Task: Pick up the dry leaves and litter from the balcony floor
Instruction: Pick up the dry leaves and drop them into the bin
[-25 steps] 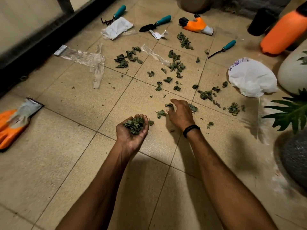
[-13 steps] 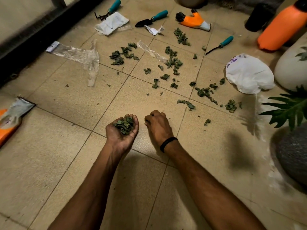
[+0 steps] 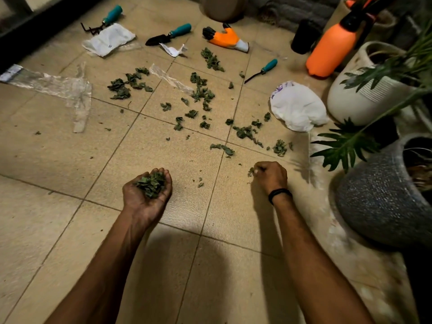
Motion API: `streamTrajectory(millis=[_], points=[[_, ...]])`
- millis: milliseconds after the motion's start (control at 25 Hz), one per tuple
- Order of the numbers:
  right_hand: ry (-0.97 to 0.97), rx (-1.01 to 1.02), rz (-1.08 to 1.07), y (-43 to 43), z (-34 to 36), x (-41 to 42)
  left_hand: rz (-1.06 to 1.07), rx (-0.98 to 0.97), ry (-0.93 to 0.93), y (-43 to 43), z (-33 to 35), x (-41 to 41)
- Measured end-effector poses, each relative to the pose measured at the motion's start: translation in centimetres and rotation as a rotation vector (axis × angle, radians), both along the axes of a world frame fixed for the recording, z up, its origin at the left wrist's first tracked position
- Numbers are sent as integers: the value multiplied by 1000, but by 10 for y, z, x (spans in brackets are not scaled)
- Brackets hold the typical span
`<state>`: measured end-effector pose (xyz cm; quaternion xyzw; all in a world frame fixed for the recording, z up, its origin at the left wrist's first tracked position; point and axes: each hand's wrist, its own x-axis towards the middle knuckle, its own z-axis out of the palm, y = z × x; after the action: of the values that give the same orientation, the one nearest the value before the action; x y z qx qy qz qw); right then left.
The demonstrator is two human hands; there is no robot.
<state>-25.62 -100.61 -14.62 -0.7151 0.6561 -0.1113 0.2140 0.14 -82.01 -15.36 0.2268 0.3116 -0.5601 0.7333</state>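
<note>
Well, we look first for print. The white bag (image 3: 298,106) carries purple marks on its upper left edge, but they are too blurred for us to read. The white packet (image 3: 109,39), far to the left of the bag and beyond it, shows only faint grey marks.

Our right hand (image 3: 271,175), nearer to us than the bag and a little to its left, is low over the tiled floor (image 3: 70,160). Its fingers are curled, and the fingertips (image 3: 258,169) pinch a small leaf piece (image 3: 251,171) that sticks out at the left side of the hand.

Our left hand (image 3: 146,195), farther left of the bag and also nearer to us, is turned palm up and cupped. Its fingers (image 3: 161,171) bend around a heap of dry leaves (image 3: 151,183) that fills the palm.

Many loose leaves (image 3: 202,93) lie on the floor to the left of the bag, the closest ones just beside its left edge. A clear plastic wrapper (image 3: 58,84) lies flat far to the left of the bag. A torn paper scrap (image 3: 173,49) lies beyond the bag and to its left.
</note>
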Motion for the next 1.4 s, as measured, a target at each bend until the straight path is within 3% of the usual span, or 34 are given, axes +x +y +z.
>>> streamTrajectory(millis=[120,240,320,480,720,1040,1160,1320,1400], points=[[-16,60,60,8,-6,13,-35,-1,13,-7,0,-10],[64,-9,147,20,-14,39,-53,-7,27,-10,1,-14],[46,-67,93,15,-11,52,-50,-9,43,-7,1,-11],[-166,32,-89,-19,-2,67,-49,-15,42,-2,-1,1],[-3,157,167,-30,-10,116,-43,-9,35,0,-4,6],[216,-190,401,-14,-22,129,-65,-11,1,-6,-2,0],[-3,-95,178,-8,-17,123,-69,-18,9,-6,-2,-3],[-536,264,-237,-9,-18,111,-84,-24,-6,-9,0,-7],[-624,305,-279,-15,-19,106,-93,-28,-9,-10,1,-8]])
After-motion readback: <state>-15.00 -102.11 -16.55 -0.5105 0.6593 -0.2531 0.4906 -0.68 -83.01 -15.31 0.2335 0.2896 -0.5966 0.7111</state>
